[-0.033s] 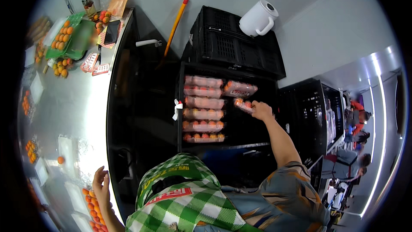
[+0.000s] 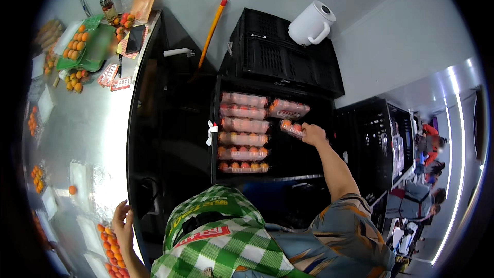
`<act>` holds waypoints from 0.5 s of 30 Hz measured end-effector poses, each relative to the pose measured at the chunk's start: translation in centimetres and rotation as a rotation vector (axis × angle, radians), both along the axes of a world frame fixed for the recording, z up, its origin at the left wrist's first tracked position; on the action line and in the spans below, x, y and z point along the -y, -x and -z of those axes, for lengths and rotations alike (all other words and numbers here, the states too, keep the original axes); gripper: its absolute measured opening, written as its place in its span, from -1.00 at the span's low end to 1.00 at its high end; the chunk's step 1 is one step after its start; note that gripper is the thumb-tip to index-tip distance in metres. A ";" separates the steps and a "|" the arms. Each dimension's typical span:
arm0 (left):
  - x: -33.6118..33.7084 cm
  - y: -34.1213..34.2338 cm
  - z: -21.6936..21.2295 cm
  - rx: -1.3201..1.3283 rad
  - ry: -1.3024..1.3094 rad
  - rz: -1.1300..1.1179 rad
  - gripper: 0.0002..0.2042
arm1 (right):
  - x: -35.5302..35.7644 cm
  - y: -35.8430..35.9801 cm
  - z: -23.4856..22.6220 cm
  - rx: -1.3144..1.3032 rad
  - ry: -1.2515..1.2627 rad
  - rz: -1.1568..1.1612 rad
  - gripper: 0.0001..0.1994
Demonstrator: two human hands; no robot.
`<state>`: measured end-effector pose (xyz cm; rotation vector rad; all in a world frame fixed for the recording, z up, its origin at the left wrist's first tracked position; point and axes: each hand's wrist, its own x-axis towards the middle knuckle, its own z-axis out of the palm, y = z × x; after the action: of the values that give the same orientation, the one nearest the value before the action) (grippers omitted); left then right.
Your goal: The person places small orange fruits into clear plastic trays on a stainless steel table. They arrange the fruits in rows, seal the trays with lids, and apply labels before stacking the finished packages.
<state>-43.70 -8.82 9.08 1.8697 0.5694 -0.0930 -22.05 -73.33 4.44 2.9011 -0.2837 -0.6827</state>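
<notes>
My right hand [image 2: 313, 134] is closed on one end of a clear plastic pack of orange-red fruit [image 2: 292, 128] inside a black crate [image 2: 303, 162]. Beside it, along the crate's left side, several similar fruit packs [image 2: 244, 139] stand in a column. Another fruit pack [image 2: 289, 108] lies just beyond the held one. My left hand [image 2: 122, 222] hovers by the near edge of the steel table [image 2: 103, 149], fingers loosely bent and apart, with nothing in it. Nearest to that hand is a tray of orange fruit [image 2: 111, 247].
Black crates [image 2: 288, 56] are stacked behind, with a white kettle [image 2: 312, 22] on top. More dark crates [image 2: 365, 134] stand at the right. A phone [image 2: 135, 39], labels [image 2: 107, 74] and a green tray [image 2: 96, 49] lie on the table. People [image 2: 417, 198] are at far right.
</notes>
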 end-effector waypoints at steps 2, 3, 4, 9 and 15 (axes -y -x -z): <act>2.9 0.4 -0.6 -0.014 -0.028 -0.005 -0.67 | 1.5 -1.4 1.8 -0.072 -0.001 -0.008 -0.63; 4.7 0.4 -1.6 -0.031 -0.032 -0.019 -0.67 | 2.3 -2.3 3.1 -0.116 -0.003 -0.024 -0.62; 6.3 0.2 -2.4 -0.048 -0.034 -0.033 -0.67 | 3.0 -3.1 4.4 -0.125 -0.006 -0.025 -0.61; 10.8 2.4 -3.2 -0.053 -0.072 -0.108 -0.66 | 5.0 -7.3 10.4 -0.167 -0.101 -0.117 -0.69; 13.3 1.4 -4.6 -0.098 -0.182 -0.069 -0.63 | 6.4 -10.1 12.7 -0.112 -0.408 -0.169 -0.55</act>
<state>-45.06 -22.13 13.72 2.0274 0.7296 -0.0899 -11.90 -79.71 -8.22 3.1951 0.1303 -0.9672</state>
